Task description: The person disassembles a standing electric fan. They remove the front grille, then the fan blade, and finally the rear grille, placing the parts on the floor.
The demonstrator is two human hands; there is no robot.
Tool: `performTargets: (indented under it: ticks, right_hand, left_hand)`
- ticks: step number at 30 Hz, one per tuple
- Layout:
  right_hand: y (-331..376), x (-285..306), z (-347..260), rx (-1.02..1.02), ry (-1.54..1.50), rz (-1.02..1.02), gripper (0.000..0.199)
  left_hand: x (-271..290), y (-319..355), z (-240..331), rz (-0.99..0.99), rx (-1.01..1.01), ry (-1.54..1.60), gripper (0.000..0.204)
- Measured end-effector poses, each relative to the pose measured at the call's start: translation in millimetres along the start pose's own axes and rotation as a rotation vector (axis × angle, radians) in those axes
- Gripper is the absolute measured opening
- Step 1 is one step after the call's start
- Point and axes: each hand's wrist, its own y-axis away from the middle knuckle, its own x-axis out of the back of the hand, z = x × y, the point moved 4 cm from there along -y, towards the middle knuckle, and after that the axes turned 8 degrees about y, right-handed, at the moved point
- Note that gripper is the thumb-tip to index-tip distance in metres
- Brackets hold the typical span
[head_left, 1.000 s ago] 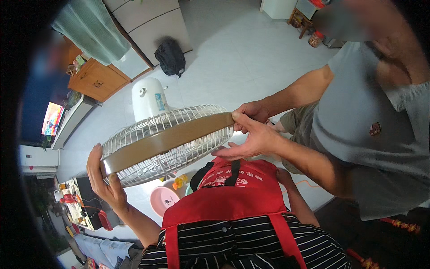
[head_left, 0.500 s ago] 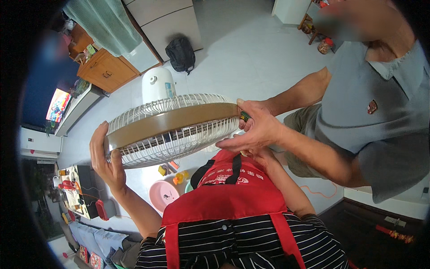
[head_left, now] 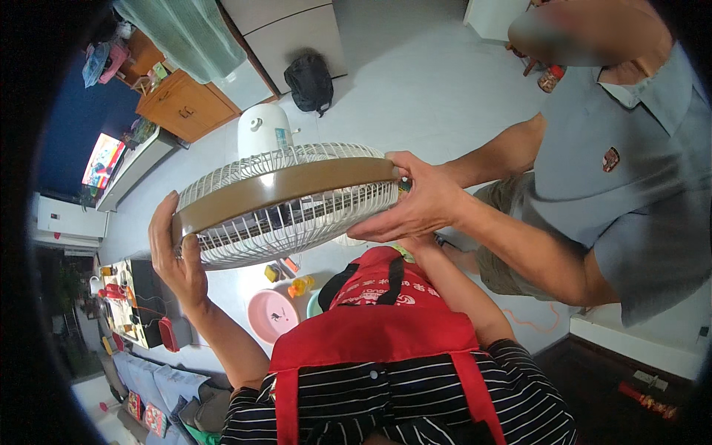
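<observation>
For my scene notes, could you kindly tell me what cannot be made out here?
Right hand, head view: fingers mostly hidden behind the co-worker's hand.
Fan, head view: inside partly screened by its guard.
Green basin, head view: mostly hidden by the apron.
Curtain, head view: top cut off by the upper edge.

Obstacle at fan's (head_left: pixel 285 179) right: co-worker's hands (head_left: pixel 426 199)

Electric fan (head_left: pixel 297 177): 1
Wearer's hands (head_left: pixel 178 261): 2, right one mostly hidden
Co-worker's forearms (head_left: pixel 512 243): 2
Pink basin (head_left: pixel 262 315): 1
Green basin (head_left: pixel 313 305): 1, partly hidden
Red apron (head_left: pixel 371 335): 1
Shoulder straps (head_left: pixel 286 404): 2
Black backpack (head_left: pixel 309 83): 1
Lit TV (head_left: pixel 103 159): 1
Wooden cabinet (head_left: pixel 178 96): 1
Red-lidded jar (head_left: pixel 549 79): 1
Green curtain (head_left: pixel 189 37): 1
Red patterned cushions (head_left: pixel 155 420): 2
</observation>
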Motion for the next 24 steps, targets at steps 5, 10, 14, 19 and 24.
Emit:
performTargets:
  ticks: [5,10,14,19,24]
  right_hand:
    - [7,-34,-8,-0.104,-0.038,-0.035,0.061]
    - [23,-63,-14,-0.168,0.067,0.052,0.06]
    - [15,-31,-10,-0.201,-0.282,-0.195,0.059]
    - [12,-26,-2,-0.038,-0.068,-0.001,0.056]
    - [11,-35,-6,-0.051,0.004,0.112,0.055]
  left_hand:
    - [3,2,3,0.044,0.013,0.008,0.054]
    - [9,1,1,0.04,0.004,-0.014,0.054]
    - [9,-2,-3,0.024,-0.04,-0.002,0.054]
    - [8,0,-4,0.07,-0.031,-0.008,0.053]
    - [9,1,-7,0.076,-0.036,-0.022,0.053]
